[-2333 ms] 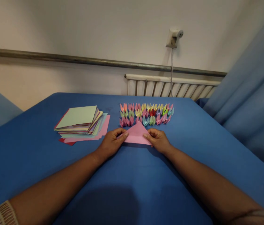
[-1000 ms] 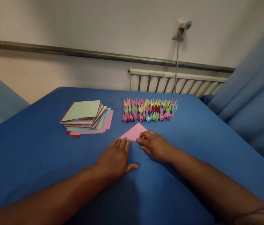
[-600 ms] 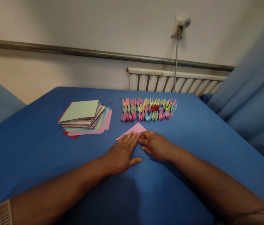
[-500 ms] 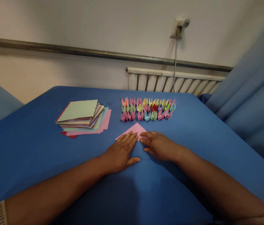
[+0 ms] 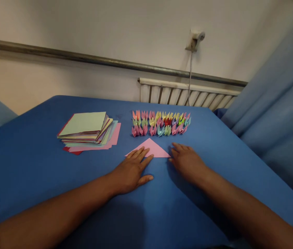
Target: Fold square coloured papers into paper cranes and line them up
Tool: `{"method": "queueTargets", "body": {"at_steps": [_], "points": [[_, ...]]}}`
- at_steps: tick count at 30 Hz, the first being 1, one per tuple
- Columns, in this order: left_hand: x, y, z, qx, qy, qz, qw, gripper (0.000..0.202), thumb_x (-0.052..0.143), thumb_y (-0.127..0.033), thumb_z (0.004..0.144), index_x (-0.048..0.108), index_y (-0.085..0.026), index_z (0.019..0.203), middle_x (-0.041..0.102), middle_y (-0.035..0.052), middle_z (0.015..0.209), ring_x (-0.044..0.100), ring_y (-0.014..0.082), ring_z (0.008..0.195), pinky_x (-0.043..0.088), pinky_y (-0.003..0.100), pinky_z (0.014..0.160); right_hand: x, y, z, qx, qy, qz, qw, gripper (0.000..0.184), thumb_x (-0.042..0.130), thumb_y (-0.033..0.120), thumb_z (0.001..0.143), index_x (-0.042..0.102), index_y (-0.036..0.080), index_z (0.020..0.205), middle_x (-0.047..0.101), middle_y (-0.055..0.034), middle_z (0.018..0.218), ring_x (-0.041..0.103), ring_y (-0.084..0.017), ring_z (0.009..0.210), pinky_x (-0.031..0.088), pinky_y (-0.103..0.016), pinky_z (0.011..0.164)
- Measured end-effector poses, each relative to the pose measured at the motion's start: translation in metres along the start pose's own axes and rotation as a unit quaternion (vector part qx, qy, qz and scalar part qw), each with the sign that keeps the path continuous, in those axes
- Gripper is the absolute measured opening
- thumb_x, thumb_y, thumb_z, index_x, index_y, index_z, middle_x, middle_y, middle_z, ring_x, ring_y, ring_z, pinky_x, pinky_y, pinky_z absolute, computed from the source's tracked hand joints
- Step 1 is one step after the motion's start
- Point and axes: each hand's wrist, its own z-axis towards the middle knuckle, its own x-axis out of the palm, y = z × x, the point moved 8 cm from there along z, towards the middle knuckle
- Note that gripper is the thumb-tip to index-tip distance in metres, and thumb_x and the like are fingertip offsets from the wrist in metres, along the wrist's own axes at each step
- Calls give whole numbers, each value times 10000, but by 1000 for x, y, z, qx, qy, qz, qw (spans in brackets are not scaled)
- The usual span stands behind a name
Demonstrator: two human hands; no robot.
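Observation:
A sheet of pink paper point(image 5: 157, 149), folded into a triangle, lies flat with its point facing the wall. My left hand point(image 5: 132, 169) rests spread on its left half, fingertips pressing near the lower edge. At the right corner of the triangle is my right hand point(image 5: 188, 160), fingers stretched and slightly bent, the lower ones touching or just beside that corner. Just beyond the triangle stand rows of small folded paper cranes point(image 5: 160, 122) in pink, yellow, green, red and blue.
To the left sits a stack of coloured paper sheets point(image 5: 85, 124), pale green on top. Everything lies on a blue-covered table point(image 5: 45, 166). Behind it are a metal rail point(image 5: 94, 58), a radiator point(image 5: 188, 90) and a socket with a cord point(image 5: 193, 43). A blue curtain point(image 5: 273, 97) hangs at right.
My right hand has slid right along the triangle's lower edge, from its middle to the right corner, uncovering the paper's right half. My left hand has stayed on the left side.

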Motion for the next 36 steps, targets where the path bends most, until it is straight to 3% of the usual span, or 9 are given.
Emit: {"method": "queueTargets", "body": {"at_steps": [3, 6, 11, 19, 21, 24, 28, 31, 36], "points": [[1, 2, 0, 0, -8, -8, 1000, 721, 424, -629, 871, 365, -181, 1432, 288, 181, 1525, 238, 334, 1417, 229, 516, 1128, 5, 39, 23, -61, -29, 100, 993, 483, 360, 353, 965, 457, 123, 1378, 376, -149, 1489, 393, -280, 1334, 344, -450, 1068], [3, 3, 1, -1, -16, -21, 1000, 734, 485, -610, 850, 382, -158, 1418, 326, 187, 1507, 269, 329, 1407, 233, 493, 1135, 21, 61, 34, -76, -20, 157, 984, 532, 319, 363, 974, 393, 73, 1414, 368, -163, 1492, 335, -239, 1378, 299, -398, 1114], [6, 3, -2, -29, 21, 14, 999, 797, 453, -625, 852, 318, -120, 1454, 267, 200, 1528, 228, 336, 1420, 221, 486, 1133, 40, 59, 22, -84, 19, 123, 989, 755, 340, 553, 938, 244, 31, 1474, 213, -207, 1544, 188, -313, 1433, 202, -484, 1142], [-22, 24, -24, -156, 48, 130, 978, 790, 543, -669, 758, 635, 5, 1160, 475, 307, 1358, 342, 492, 1311, 205, 596, 1077, 40, 57, 17, -78, 35, 89, 992, 805, 401, 570, 909, 228, 27, 1478, 180, -224, 1547, 163, -335, 1437, 203, -501, 1132], [-30, 27, -23, -168, 25, 133, 976, 759, 533, -658, 775, 657, 12, 1110, 513, 309, 1319, 351, 498, 1302, 197, 597, 1080, 42, 57, 18, -76, 34, 87, 993, 801, 388, 568, 913, 227, 24, 1478, 173, -225, 1548, 156, -337, 1438, 195, -502, 1135], [-36, 21, -15, -144, -61, 124, 980, 762, 437, -625, 854, 532, -2, 1282, 405, 275, 1431, 270, 429, 1376, 173, 556, 1116, 43, 58, 18, -73, 32, 89, 993, 787, 351, 572, 924, 225, 30, 1481, 161, -221, 1552, 143, -336, 1441, 173, -501, 1142], [-10, -4, -4, -8, -43, 46, 998, 860, 346, -695, 857, 304, -72, 1448, 301, 197, 1517, 234, 310, 1421, 221, 445, 1138, 41, 61, 19, -82, 42, 94, 991, 713, 342, 564, 932, 271, 115, 1482, 158, -179, 1565, 127, -333, 1444, 167, -502, 1140], [11, -4, -4, -3, 14, 9, 1000, 919, 331, -722, 843, 215, -67, 1477, 273, 216, 1523, 248, 310, 1417, 240, 449, 1129, 38, 62, 17, -85, 52, 87, 991, 693, 358, 556, 930, 278, 146, 1483, 163, -158, 1569, 120, -333, 1445, 173, -501, 1137], [15, 3, -6, -27, 38, 8, 999, 913, 308, -731, 843, 263, -66, 1466, 199, 228, 1542, 154, 349, 1437, 188, 490, 1143, 32, 50, 1, -72, 53, 44, 995, 740, 389, 573, 911, 296, 99, 1472, 187, -157, 1563, 126, -334, 1442, 180, -513, 1131]]}}
